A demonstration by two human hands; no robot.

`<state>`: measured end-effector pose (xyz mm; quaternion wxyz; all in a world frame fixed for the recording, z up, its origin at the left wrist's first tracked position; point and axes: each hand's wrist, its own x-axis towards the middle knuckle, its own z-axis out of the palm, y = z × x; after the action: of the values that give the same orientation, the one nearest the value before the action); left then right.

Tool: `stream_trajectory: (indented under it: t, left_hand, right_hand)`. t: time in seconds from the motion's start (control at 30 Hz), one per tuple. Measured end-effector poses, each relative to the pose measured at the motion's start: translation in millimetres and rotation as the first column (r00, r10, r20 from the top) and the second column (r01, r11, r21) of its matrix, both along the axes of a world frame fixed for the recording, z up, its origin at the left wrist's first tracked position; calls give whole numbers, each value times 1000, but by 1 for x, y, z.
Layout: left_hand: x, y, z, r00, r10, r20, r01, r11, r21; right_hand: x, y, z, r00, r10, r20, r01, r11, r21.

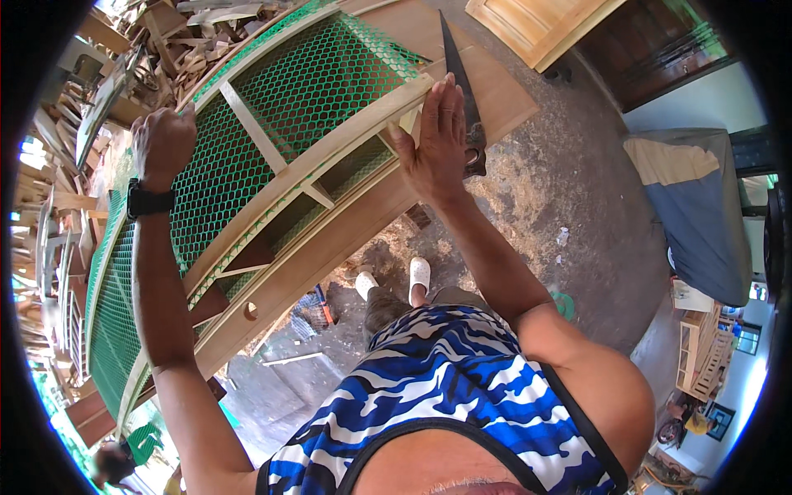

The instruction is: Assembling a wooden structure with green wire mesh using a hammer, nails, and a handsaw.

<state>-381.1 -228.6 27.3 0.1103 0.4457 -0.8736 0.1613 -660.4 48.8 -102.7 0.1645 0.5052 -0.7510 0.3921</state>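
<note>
A long curved wooden frame (247, 216) covered with green plastic mesh (219, 157) spans the space before me. My right hand (437, 140) lies with fingers stretched out at the frame's right end, against the curved rail and holding nothing. Just right of it, a handsaw (459, 78) with a dark blade lies over a brown plywood sheet (503, 103); part of its handle shows beside my wrist. At the far left edge of the mesh, my left hand (165, 148) is closed with curled fingers. What it grips, if anything, is hidden. A black watch sits on that wrist.
Scrap wood (181, 37) is heaped at the far left. A wooden panel (536, 29) stands at the far right, and a grey-and-tan cover (697, 206) drapes something on the right. Sawdust lies on the concrete floor (594, 190). A blue-and-orange object (313, 312) lies below the frame.
</note>
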Motion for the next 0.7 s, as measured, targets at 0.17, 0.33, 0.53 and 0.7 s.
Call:
stream_trajectory:
  t: [0.17,0.33,0.53,0.7]
  left_hand:
    - [10,-17,-13,971,-141,193,186,954,-235]
    - [18,-11,-16,971,-191,143,228,922,-314]
    - [15,-2,-8,968,-235,85,249,938,-239]
    - [18,-15,-17,965,-261,32,258,912,-320]
  right_hand:
    - [8,23,12,999,-26,-24,31,967,252]
    - [34,23,24,962,268,-50,-269,963,-1]
    - [86,7,30,874,440,-208,-397,892,219]
    - [92,4,29,893,379,-243,-323,915,241]
